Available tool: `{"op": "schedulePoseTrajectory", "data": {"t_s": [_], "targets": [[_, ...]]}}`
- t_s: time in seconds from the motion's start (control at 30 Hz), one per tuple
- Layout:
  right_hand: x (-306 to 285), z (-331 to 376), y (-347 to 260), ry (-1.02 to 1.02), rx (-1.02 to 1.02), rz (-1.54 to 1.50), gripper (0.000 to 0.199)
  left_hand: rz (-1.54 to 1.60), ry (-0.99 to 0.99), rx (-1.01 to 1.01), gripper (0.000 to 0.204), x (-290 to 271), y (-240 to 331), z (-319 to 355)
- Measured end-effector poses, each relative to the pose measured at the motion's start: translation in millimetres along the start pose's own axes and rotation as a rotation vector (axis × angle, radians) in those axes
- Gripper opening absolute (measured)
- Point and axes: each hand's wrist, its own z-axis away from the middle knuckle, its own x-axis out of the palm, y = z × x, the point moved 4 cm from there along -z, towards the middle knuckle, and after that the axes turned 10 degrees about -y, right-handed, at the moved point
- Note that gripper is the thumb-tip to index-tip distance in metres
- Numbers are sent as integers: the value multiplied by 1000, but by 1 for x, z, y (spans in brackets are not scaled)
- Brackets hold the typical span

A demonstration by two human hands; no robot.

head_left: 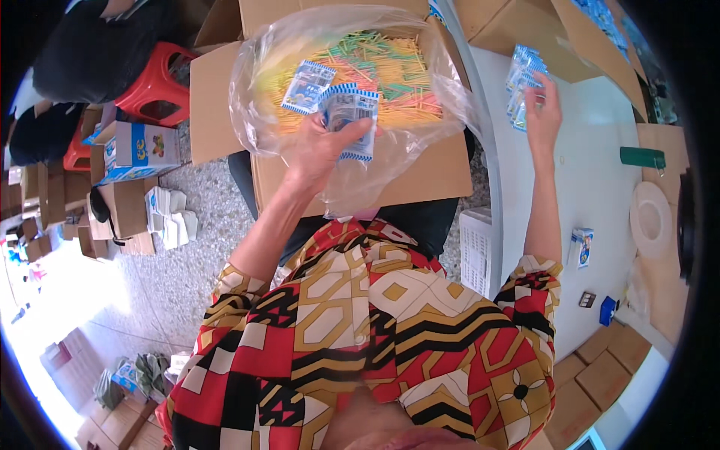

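My left hand is closed round a small bunch of blue-and-white plastic packets, thumb on top, above the open carton. Another such packet lies on the colourful thin sticks that fill the carton's clear plastic liner. Out to the right, my right hand reaches over the white table. Its thumb and curled fingers close at the edge of an overlapping row of similar packets; part of that contact is hidden by the fingers.
The cardboard carton stands before me, against the white table's edge. A loose packet, a green cylinder and a round pale disc are at the right. Red stools, boxes and a seated person are at the left.
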Motion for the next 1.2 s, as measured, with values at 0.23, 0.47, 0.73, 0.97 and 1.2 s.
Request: {"op": "schedulePoseTrajectory", "data": {"t_s": [0.23, 0.47, 0.73, 0.97, 1.2], "targets": [[67, 39, -178, -748, -215, -481, 19, -93, -4, 107, 19, 0, 6, 5], [87, 38, -205, -793, -304, -294, 16, -145, 16, 115, 22, -5, 6, 13], [84, 39, -211, -789, -413, -245, 14, -80, -25, 45, 24, -6, 14, 24], [79, 44, -218, -784, -448, -332, 17, -147, -4, 93, 27, -13, 13, 27], [57, 49, -227, -605, -519, -318, 30, -164, 67, 213, 26, -11, 15, 24]]}}
